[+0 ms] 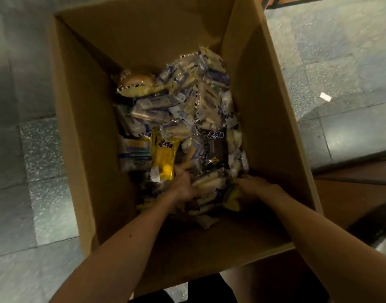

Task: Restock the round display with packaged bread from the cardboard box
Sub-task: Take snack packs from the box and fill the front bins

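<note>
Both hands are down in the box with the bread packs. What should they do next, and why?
Probably close on the bunch of packs and lift it clear of the cardboard box: the left hand and right hand sit either side of it, deep inside.

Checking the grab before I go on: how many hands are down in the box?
2. The left hand is on the packs at the pile's near end; the right hand is beside it, nearer the right wall of the box. Blur hides their grip.
</note>
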Tool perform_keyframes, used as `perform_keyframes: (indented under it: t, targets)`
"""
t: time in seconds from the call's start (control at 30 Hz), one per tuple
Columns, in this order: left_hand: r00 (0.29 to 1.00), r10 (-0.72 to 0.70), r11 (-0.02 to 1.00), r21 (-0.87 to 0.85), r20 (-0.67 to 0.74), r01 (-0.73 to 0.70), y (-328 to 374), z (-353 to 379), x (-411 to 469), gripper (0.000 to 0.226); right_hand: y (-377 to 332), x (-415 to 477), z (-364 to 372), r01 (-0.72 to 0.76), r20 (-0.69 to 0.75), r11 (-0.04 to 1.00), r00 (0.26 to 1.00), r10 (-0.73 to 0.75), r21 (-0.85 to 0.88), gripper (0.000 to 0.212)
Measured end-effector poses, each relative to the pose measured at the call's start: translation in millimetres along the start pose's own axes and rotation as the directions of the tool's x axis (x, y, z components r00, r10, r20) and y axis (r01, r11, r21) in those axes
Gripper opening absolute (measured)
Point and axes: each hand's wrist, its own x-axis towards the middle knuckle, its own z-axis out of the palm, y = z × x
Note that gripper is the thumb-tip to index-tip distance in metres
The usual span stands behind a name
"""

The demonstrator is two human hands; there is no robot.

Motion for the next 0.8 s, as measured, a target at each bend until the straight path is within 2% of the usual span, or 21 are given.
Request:
perform_keyframes:
  t: [0.1, 0.2, 0.27, 0.37, 0.43, 0.53, 0.67, 0.8]
  targets:
    - [0.999, -0.024, 0.993, 0.120, 0.026, 0.021, -3.4, 0.7, -4.9, 0.055, 1.5, 0.6, -3.2, -0.009, -0.010, 1.000, 1.000, 0.009, 0.025, 0.063]
    - [0.998, 0.067, 0.972, 0.224, 0.002, -0.066, 2.0, 12.5, -11.6, 0.069, 6.3, 1.0, 0.4, -0.018, -0.027, 0.999, 0.999, 0.020, 0.050, 0.065]
    - [0.992, 0.116, 0.954, 0.283, -0.052, -0.097, 3.6, 16.8, -14.8, 0.066, 6.2, -4.3, -0.3, 0.000, -0.031, 0.997, 1.000, 0.002, 0.078, 0.064]
    - [0.991, 0.115, 0.975, 0.200, -0.076, -0.098, 6.3, 5.4, -22.9, 0.055, 5.6, -18.7, -7.9, 0.037, -0.067, 0.989, 0.997, -0.028, 0.144, 0.057]
    - [0.988, 0.127, 0.986, 0.125, -0.089, -0.115, 8.5, -10.9, -34.4, 0.058, 3.9, -35.4, -17.2, 0.052, -0.085, 0.975, 0.996, -0.034, 0.217, 0.055]
    - [0.977, 0.182, 0.972, 0.171, -0.113, -0.161, 15.0, -41.2, -55.2, 0.051, 0.0, -64.0, -30.5, 0.059, -0.140, 0.936, 0.990, -0.011, 0.347, 0.041]
    - [0.952, 0.283, 0.921, 0.309, -0.116, -0.236, 40.3, -88.8, -94.8, 0.039, -13.3, -123.1, -43.2, 0.066, -0.255, 0.907, 0.966, 0.046, 0.417, 0.059]
    - [0.908, 0.419, 0.805, 0.465, -0.008, -0.368, 77.7, -129.4, -150.6, 0.061, -22.2, -202.5, -43.8, 0.110, -0.363, 0.835, 0.925, 0.112, 0.539, 0.036]
